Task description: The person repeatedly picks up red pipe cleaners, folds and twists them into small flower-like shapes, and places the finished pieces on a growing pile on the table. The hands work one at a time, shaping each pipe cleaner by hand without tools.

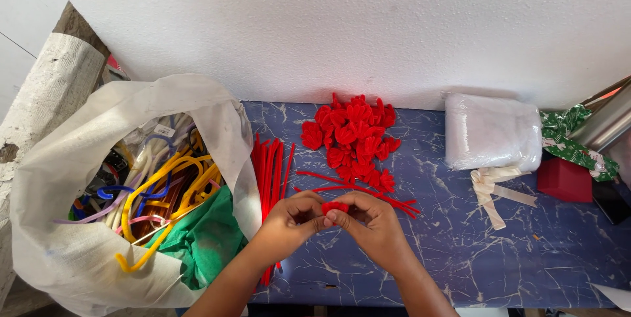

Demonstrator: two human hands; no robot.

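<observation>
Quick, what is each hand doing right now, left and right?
Left hand: closed, pinching the small red pipe-cleaner piece.
Right hand: closed, pinching the same red piece from the other side.

White bag [59, 179] of coloured pipe cleaners, cream ribbon [493, 185], perhaps a red box [564, 179]

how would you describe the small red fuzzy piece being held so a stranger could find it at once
Start at the blue marbled tabletop and find the two bare hands meeting near its front edge. Pinched between the left hand and the right hand sits the small red fuzzy bent piece. Unlike the pile of red folded pieces behind and the straight red stems alongside, it alone is held off the table.
</observation>
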